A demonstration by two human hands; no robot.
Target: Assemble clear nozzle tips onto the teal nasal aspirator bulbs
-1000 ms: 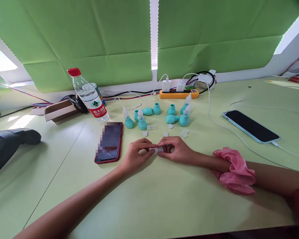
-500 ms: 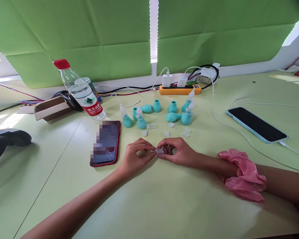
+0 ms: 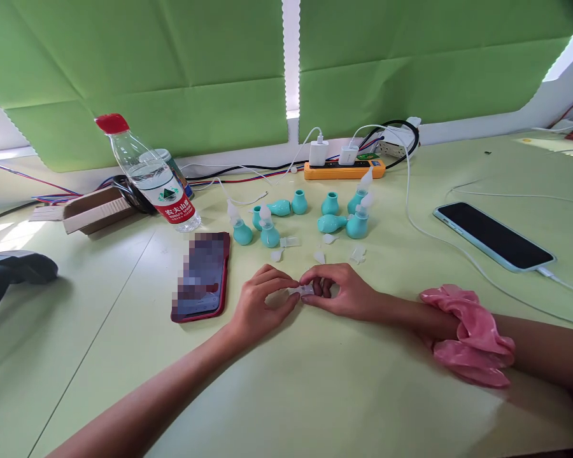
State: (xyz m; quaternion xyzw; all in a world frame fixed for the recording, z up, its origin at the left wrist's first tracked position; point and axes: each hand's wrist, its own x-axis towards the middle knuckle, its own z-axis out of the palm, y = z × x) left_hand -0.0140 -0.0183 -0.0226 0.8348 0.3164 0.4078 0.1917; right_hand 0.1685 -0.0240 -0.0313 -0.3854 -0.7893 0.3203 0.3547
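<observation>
My left hand (image 3: 260, 299) and my right hand (image 3: 339, 289) meet at the middle of the pale green table (image 3: 315, 394), both pinched on one small clear plastic piece (image 3: 303, 290). Just beyond them lie several loose clear tips (image 3: 319, 256). Behind those stands a group of several teal rubber bulbs (image 3: 331, 223); some carry clear tips, one lies on its side. A pink scrunchie (image 3: 472, 334) sits on my right wrist.
A red-cased phone (image 3: 200, 275) lies left of my hands. A water bottle (image 3: 148, 175) and cardboard box (image 3: 93, 208) stand at the back left. An orange power strip (image 3: 344, 168) with chargers is at the back; a cabled phone (image 3: 494, 236) lies right. A dark object (image 3: 9, 273) pokes in from the left.
My hands have stayed together on the clear piece, with only small finger movement. The view has shifted slightly, so everything sits a little lower and to the left.
</observation>
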